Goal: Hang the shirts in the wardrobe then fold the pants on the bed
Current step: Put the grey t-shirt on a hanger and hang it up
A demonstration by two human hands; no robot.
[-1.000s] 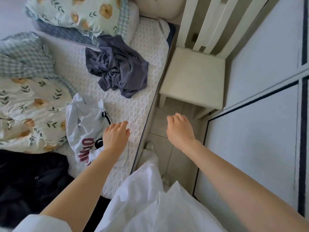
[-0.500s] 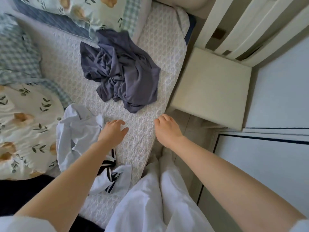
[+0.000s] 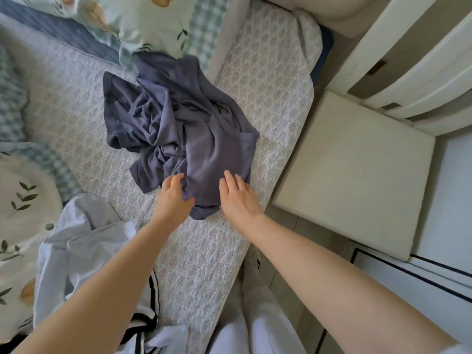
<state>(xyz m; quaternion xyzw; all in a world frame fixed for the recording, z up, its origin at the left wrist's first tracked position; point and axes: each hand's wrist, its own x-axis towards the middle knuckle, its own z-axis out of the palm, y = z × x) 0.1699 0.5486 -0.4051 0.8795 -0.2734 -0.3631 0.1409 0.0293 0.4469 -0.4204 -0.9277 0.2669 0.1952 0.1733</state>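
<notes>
A white shirt (image 3: 76,251) lies crumpled nearer than the grey garment (image 3: 199,139), to its left. Both arms stretch to the garment's near edge. The left hand (image 3: 173,200) rests there, fingers lightly bent; whether it pinches cloth is unclear. The right hand (image 3: 240,200) lies flat on it, fingers straight, holding nothing. The garment sits bunched on the bed (image 3: 268,98), with a pillow (image 3: 143,24) just beyond it and a chair (image 3: 352,169) to its right.

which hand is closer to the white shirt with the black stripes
Left. The left hand sits just beyond the white shirt, at the purple garment's near edge; the right hand lies farther right.
</notes>
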